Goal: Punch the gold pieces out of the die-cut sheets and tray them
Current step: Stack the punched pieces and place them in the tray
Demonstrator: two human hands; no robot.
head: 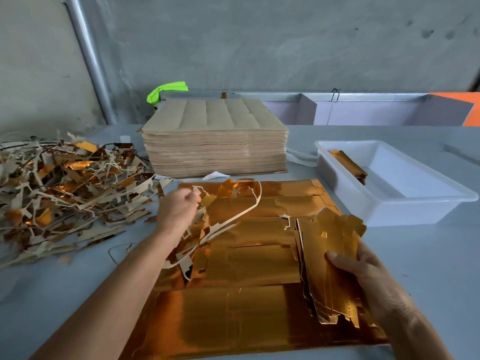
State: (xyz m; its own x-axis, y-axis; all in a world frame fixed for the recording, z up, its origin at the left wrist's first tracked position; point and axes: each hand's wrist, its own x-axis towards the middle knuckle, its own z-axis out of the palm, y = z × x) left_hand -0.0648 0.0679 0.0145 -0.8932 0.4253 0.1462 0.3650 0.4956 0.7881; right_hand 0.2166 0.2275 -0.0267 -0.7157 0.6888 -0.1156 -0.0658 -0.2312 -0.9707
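Left hand (pixel 179 209) grips waste strip (pixel 233 219) over gold die-cut sheet (pixel 233 307); right hand (pixel 363 271) clasps stack of gold pieces (pixel 330 255). White tray (pixel 389 209) at right w/ more pieces.

Left hand (pixel 179 209) grips tangled waste strips (pixel 223 219) over gold sheet (pixel 233 307); scrap pile (pixel 65 183) beyond it, leftward. Right hand (pixel 363 271) holds stack of gold pieces (pixel 330 261); white tray (pixel 394 193) just past it.

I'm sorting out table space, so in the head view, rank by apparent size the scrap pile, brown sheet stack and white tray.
1. scrap pile
2. brown sheet stack and white tray: look alike in size, no ranking
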